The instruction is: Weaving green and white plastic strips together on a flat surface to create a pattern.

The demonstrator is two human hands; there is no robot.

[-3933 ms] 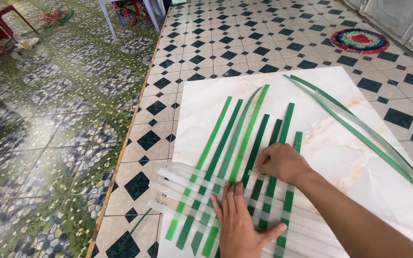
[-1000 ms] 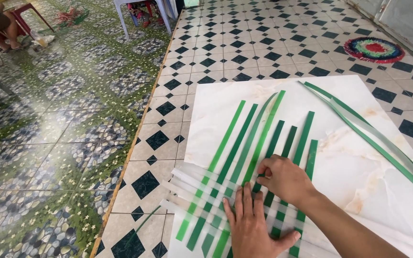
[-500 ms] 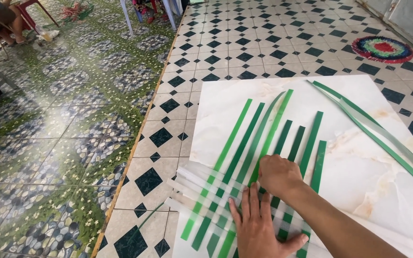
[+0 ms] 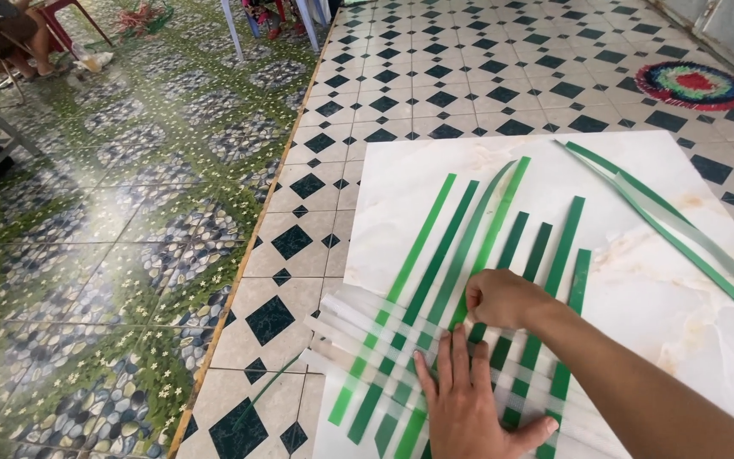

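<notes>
Green strips [image 4: 435, 280] and translucent strips [image 4: 358, 319]: likely light, springy, slippery; left hand [image 4: 469, 399] flat, grip apart; right hand [image 4: 503, 297] pinching one green end.

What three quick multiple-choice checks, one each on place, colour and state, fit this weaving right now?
1. Where do the woven strips lie?
A. on a white slab
B. on a chair
C. on the round rug

2. What colour are the crosswise strips?
A. red
B. clear whitish
C. black

3. How is the left hand?
A. clenched in the air
B. flat on the weave
C. out of view

Answers:
1 A, the slab lies under the whole weave.
2 B, pale bands cross the green strips.
3 B, its fingers are spread, palm down; the right hand is curled at a strip.
</notes>
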